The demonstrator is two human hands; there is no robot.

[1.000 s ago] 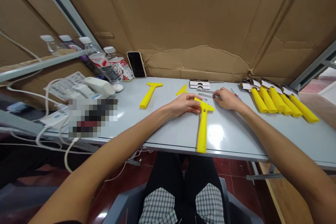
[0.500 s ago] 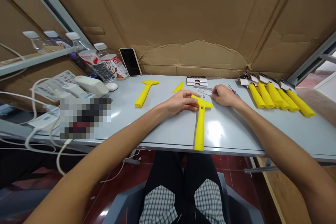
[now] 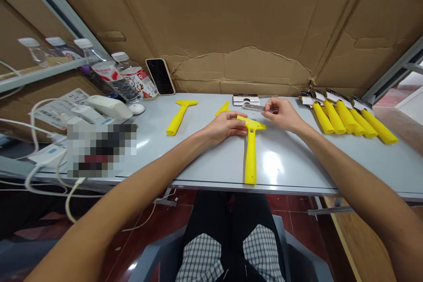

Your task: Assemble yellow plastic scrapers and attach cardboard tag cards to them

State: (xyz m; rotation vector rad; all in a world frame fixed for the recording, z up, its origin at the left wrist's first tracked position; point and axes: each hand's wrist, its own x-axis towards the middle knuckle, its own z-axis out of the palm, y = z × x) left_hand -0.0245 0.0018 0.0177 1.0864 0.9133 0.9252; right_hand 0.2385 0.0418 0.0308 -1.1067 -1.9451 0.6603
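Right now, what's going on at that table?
A seated person is working with both hands at a grey table. The left hand holds a yellow scraper by its head, while the right hand pinches a small metal strip just beyond it. Another yellow scraper lies to the left, and a row of packaged yellow scrapers lies to the right.

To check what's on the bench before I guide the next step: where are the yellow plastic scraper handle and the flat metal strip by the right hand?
Yellow plastic scraper handle [image 3: 250, 158]: head view, on its long shaft.
Flat metal strip [image 3: 253, 107]: head view, on its exposed middle.
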